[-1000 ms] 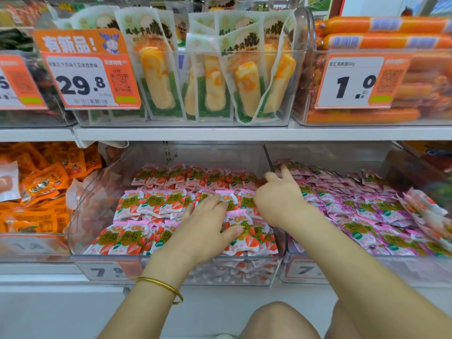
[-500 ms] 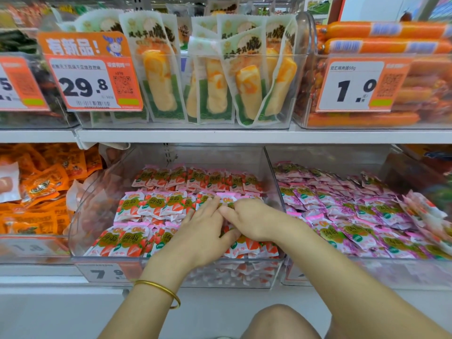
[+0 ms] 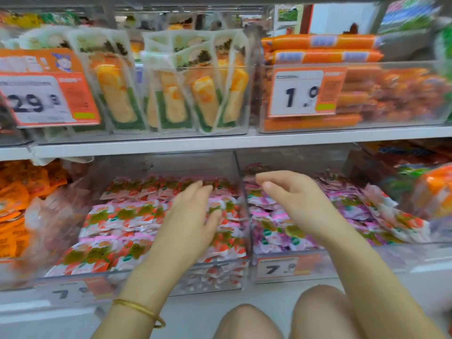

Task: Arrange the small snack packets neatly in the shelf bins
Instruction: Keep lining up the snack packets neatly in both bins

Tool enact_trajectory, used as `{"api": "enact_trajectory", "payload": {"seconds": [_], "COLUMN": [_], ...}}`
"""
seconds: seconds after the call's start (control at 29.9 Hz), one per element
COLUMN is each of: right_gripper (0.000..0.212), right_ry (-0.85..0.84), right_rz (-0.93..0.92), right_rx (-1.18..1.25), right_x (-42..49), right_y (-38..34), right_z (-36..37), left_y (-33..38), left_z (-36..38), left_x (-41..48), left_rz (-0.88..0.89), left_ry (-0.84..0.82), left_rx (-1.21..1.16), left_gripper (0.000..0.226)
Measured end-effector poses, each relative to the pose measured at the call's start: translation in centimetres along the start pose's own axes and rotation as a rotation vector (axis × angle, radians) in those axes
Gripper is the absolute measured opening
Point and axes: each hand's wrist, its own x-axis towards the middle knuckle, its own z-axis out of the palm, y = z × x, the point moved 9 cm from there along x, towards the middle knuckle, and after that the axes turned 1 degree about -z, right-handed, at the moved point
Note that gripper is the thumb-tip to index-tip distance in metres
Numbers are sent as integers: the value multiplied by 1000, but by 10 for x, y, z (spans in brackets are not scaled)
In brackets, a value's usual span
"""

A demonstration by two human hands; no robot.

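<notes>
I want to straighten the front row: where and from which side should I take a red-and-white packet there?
Probably pinch the front-row packet by its upper edge, coming from above: the packets lie flat and overlapping, and the bin's clear front wall blocks a reach from the front.

Bright, diffuse store lighting casts only faint, soft shadows. Motion blur smears the whole view, most strongly toward the left and right edges, leaving the orange-and-white paper price tags (image 3: 46,99) barely legible. Wide-angle distortion bows the white metal shelf edge (image 3: 220,143), and a pale sheen lies on the clear plastic shelf bins (image 3: 403,69).
</notes>
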Motion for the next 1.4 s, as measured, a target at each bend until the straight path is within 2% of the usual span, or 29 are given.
{"api": "enact_trajectory", "payload": {"seconds": [0.1, 0.23, 0.37, 0.53, 0.63, 0.8, 0.94, 1.07, 1.17, 1.24, 1.3, 1.4], "right_gripper": [23, 25, 31, 36, 30, 30, 31, 24, 8, 10, 21, 18], "right_ry": [197, 288, 348, 247, 200, 230, 138, 156, 323, 476, 553, 532], "right_rz": [65, 174, 193, 282, 363, 528, 590, 555, 395, 232, 147, 163], "right_rx": [10, -169, -564, -884, -985, -1093, -1187, -1138, -1141, -1058, -821, -263], "right_x": [-23, -50, -62, -39, -16, 13, 26, 25, 20, 14, 8, 2], "right_y": [46, 103, 127, 162, 172, 186, 194, 186, 166, 148, 135, 129], "right_z": [-49, -101, -149, -167, -157, -150, -146, -151, -160, -166, -166, -154], "left_y": [68, 161, 213, 209, 193, 193, 184, 185, 186, 188, 192, 200], "left_z": [-8, 34, 94, 129, 133, 131, 129, 129, 130, 133, 141, 149], "left_x": [8, 27, 54, 57, 59, 63, 65, 64, 63, 62, 59, 52], "left_rz": [173, 309, 299, 258, 177, 142, 83, 80, 71, 52, 24, -23], "left_ry": [154, 52, -72, -26, 14, 28, 8, -19, -42, -82, -167, -310], "left_rx": [-122, -257, -314, -392, -445, -545, -595, -601, -611, -654, -735, -937], "left_gripper": [49, 37, 33, 28, 29, 27, 28, 28, 30, 31, 37, 43]}}
